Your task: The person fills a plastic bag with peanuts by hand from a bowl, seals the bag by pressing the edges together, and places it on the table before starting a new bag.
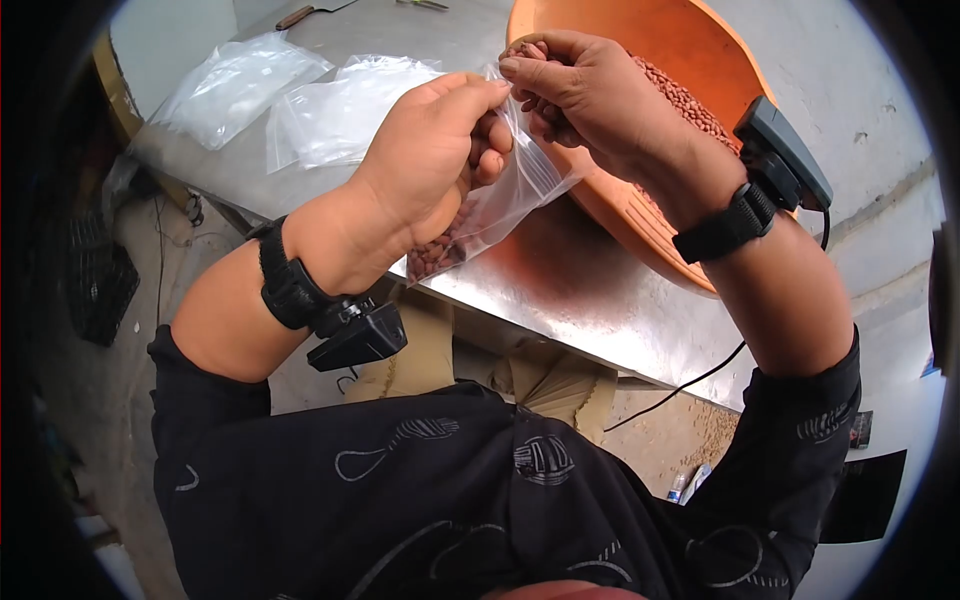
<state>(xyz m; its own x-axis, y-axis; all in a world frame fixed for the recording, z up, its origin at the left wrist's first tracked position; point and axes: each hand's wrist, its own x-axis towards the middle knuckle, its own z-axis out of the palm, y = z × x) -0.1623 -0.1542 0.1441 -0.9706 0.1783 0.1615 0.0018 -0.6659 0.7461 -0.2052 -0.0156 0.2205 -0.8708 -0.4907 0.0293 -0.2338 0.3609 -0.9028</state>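
Observation:
A clear zip bag [500, 205] with reddish-brown peanuts [437, 256] in its bottom hangs tilted over the near edge of the metal table. My left hand [440, 135] is closed on the bag's top edge, thumb and fingers pinched. My right hand [580, 85] is closed round some peanuts [530, 52], close to the bag's mouth, its fingertips near my left thumb. Behind my right hand stands an orange basin [640, 25] with many peanuts [680, 100] in it; my right forearm crosses over it.
Two piles of empty clear bags [235, 85] [345, 110] lie on the metal table [640, 320] at the left. A wooden-handled tool [293, 17] lies beyond them. A black cable [680, 388] hangs from my right wrist device past the table's near edge.

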